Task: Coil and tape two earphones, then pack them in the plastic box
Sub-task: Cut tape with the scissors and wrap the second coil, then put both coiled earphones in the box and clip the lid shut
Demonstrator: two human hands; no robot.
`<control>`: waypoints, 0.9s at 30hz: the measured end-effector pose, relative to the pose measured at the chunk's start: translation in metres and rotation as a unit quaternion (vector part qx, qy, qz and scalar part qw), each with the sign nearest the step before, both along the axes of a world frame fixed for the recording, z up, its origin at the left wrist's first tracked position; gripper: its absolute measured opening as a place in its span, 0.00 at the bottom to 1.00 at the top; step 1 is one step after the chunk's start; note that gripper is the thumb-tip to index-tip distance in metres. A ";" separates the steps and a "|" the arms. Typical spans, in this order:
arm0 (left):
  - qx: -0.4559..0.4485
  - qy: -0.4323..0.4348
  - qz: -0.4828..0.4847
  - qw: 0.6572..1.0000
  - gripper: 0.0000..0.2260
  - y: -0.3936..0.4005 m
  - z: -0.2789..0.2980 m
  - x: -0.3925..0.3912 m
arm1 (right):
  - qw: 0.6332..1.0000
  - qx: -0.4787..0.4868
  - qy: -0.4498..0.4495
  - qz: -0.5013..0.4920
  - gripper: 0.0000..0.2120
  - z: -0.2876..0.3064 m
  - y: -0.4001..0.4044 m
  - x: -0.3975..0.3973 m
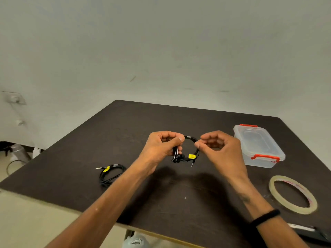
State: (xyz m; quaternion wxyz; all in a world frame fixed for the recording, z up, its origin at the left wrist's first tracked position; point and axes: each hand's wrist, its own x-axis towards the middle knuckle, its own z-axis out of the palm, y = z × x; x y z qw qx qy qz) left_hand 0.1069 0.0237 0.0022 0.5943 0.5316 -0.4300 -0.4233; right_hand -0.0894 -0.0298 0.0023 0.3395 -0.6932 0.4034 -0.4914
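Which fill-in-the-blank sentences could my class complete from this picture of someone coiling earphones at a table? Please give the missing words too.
1. Both hands, left hand and right hand, hold a coiled ____ above the table.
2. The plastic box has ____ clips.
3. The tape roll lies ____ on the table.
4. The second earphone lies on the person's ____ side.

Missing words: earphone; red; flat; left

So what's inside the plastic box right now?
The plastic box looks empty through its clear lid; the red latches are shut. Its floor is blurred, so something small could be missed.
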 end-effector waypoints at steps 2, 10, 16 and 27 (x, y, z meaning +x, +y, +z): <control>0.012 -0.025 0.015 1.000 0.06 0.012 0.008 0.013 | 0.998 0.040 -0.029 0.028 0.08 0.003 0.006 0.014; 0.061 -0.204 0.075 0.974 0.07 0.055 0.041 0.092 | 0.963 0.208 -0.110 0.129 0.08 0.022 0.028 0.092; 0.138 -0.267 0.142 0.943 0.03 0.068 0.032 0.149 | 0.948 0.269 -0.089 0.144 0.07 0.014 0.032 0.160; 0.188 -0.332 0.209 0.900 0.03 0.071 -0.008 0.177 | 0.942 0.318 0.030 0.103 0.06 -0.012 0.018 0.221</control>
